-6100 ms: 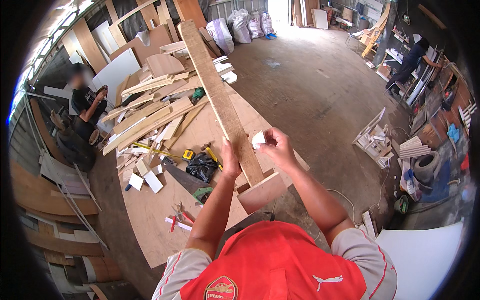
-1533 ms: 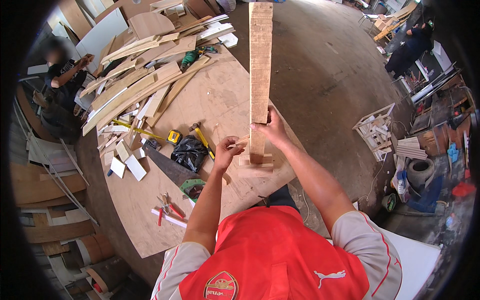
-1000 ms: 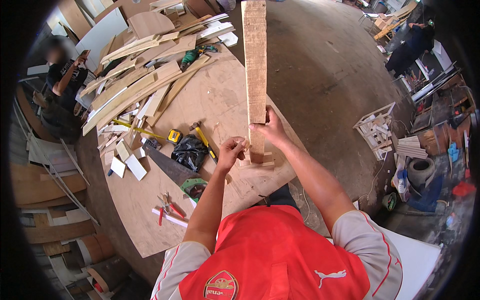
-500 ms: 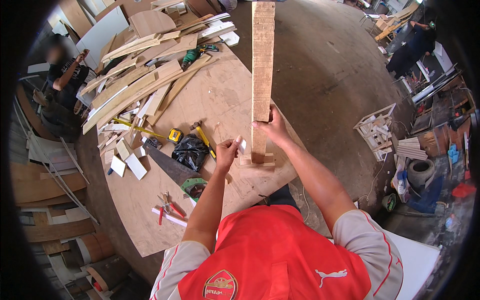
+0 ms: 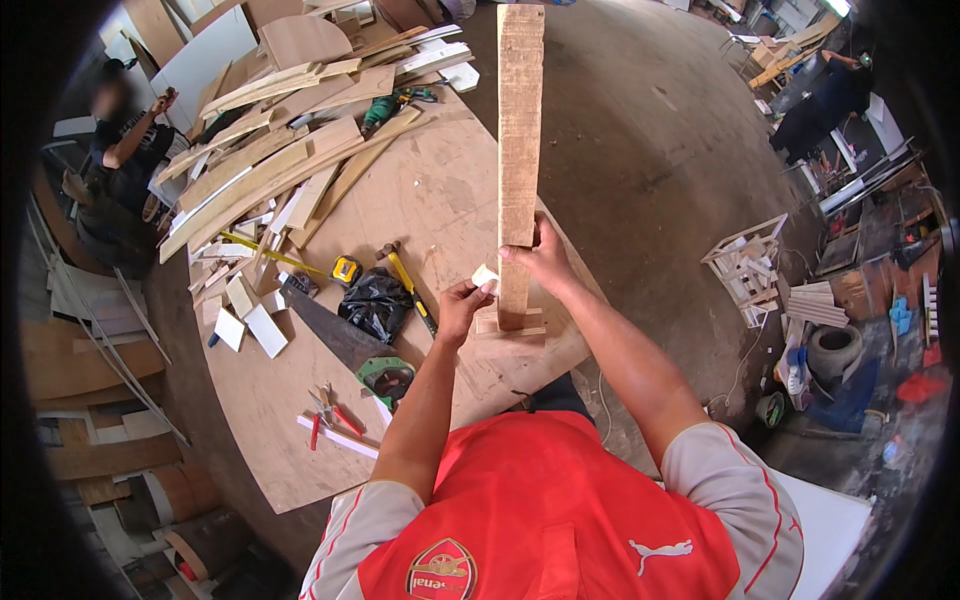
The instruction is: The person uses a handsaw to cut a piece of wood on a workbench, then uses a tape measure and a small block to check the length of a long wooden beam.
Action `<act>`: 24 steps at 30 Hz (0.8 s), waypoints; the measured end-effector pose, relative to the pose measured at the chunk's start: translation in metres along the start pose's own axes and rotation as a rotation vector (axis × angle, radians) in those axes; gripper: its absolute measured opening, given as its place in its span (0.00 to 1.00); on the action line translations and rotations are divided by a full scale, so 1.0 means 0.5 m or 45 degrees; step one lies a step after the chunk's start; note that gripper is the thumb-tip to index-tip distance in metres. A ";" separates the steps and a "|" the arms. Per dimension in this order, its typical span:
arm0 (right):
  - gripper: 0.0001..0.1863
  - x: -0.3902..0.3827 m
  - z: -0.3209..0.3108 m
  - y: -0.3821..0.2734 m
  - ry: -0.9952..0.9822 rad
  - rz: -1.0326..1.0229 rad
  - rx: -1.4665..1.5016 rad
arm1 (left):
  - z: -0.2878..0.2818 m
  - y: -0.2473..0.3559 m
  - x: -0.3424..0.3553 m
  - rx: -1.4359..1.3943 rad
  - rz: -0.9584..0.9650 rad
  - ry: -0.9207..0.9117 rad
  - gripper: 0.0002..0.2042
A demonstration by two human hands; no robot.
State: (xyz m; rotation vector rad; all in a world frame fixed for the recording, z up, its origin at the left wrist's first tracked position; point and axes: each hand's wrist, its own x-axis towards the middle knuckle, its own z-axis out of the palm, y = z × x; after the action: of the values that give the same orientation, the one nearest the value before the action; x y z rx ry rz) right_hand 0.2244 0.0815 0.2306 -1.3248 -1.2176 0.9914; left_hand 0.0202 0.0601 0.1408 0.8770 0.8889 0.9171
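A: Starting with the head view, the only one, where's the plank?

B: The long rough plank [image 5: 520, 130] runs up the middle, in front of the red shirt [image 5: 540, 500]. Its lower end meets a short wooden crosspiece [image 5: 511, 332] near the close edge of the table [image 5: 450, 190]. How steeply it stands, I can't tell.

A: And the right hand [image 5: 550, 262]?

B: Closed on the plank's lower part from the right side, thumb across the front.

A: The left hand [image 5: 461, 308]?

B: Thumb and fingertips are pinching a small pale piece [image 5: 484, 275] just beside the plank's left face. (Whether the two touch, I can't tell, nor what the piece is made of.)

A: What lies around that hand?

B: To its left, a hammer [image 5: 404, 275] with a yellow-and-black handle, a black plastic bag [image 5: 375, 308] and a yellow tape measure [image 5: 346, 270]. Nearer the forearm, a saw [image 5: 335, 332] with a green handle, then red-handled pliers [image 5: 338, 415] by a white strip [image 5: 338, 437].

A: Farther off?

B: A heap of boards [image 5: 290, 160], a green drill [image 5: 380, 112] beside it.
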 end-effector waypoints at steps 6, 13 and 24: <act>0.35 0.003 0.003 0.005 0.005 -0.026 0.037 | -0.004 -0.005 -0.004 -0.069 0.015 -0.013 0.13; 0.34 0.002 0.004 -0.007 0.016 0.002 0.029 | 0.013 0.004 -0.008 -0.064 0.073 0.037 0.15; 0.34 0.003 0.001 -0.004 0.025 0.008 0.024 | -0.011 0.006 0.020 0.095 0.120 -0.071 0.16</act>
State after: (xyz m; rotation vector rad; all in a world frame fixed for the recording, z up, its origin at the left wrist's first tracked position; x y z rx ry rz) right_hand 0.2237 0.0831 0.2328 -1.3213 -1.1874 0.9903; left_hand 0.0177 0.0714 0.1390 1.0114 0.8434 0.9412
